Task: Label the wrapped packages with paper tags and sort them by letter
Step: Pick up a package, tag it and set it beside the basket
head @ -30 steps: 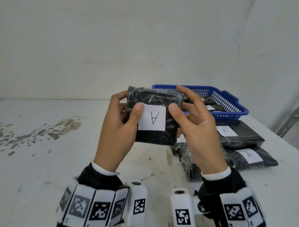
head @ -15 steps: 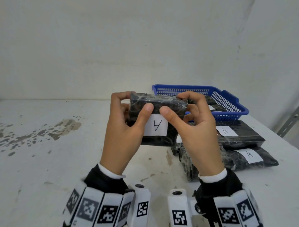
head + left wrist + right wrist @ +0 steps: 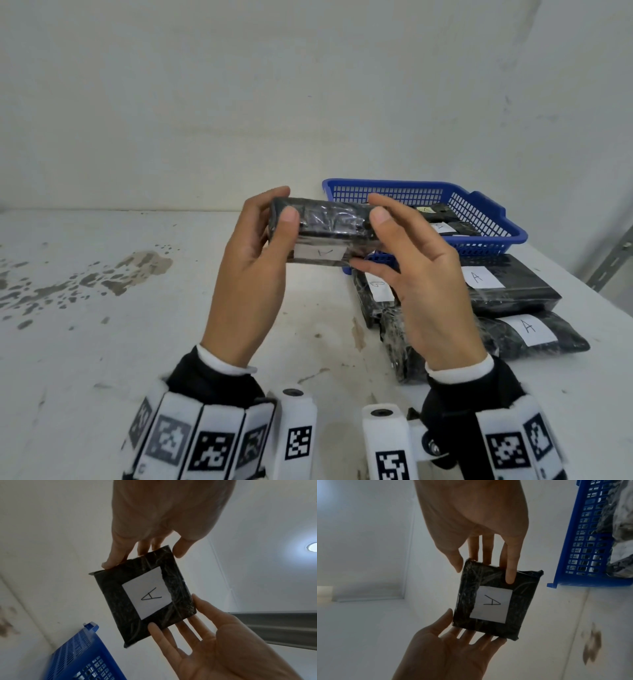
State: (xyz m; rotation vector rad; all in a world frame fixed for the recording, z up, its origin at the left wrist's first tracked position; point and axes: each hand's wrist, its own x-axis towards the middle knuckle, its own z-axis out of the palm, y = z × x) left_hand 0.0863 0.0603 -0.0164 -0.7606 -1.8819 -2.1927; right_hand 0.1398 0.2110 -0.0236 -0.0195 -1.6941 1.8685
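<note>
Both hands hold one black wrapped package (image 3: pixel 322 229) up over the table (image 3: pixel 102 342), clear of it, in front of the blue basket (image 3: pixel 486 222). Left hand (image 3: pixel 253 274): thumb on the near face, fingers curled behind the left end. Right hand (image 3: pixel 418 274): thumb on top at the right end, fingers spread beneath and behind. The package is tipped nearly flat, tagged face turned down toward the wrists, so the head view catches only a sliver of the paper tag (image 3: pixel 320 253); both wrist views show it whole, reading "A" (image 3: pixel 150 596). Holding by the ends keeps fingers off the tag, probably to check that it sits flat under the wrap. Packages already tagged "A" (image 3: pixel 479 277) (image 3: pixel 529 329) lie stacked to the right, just beside the basket, which holds more tagged ones; one tag (image 3: pixel 378 289) there is partly hidden and unreadable. Likely destination: the A stack.
</note>
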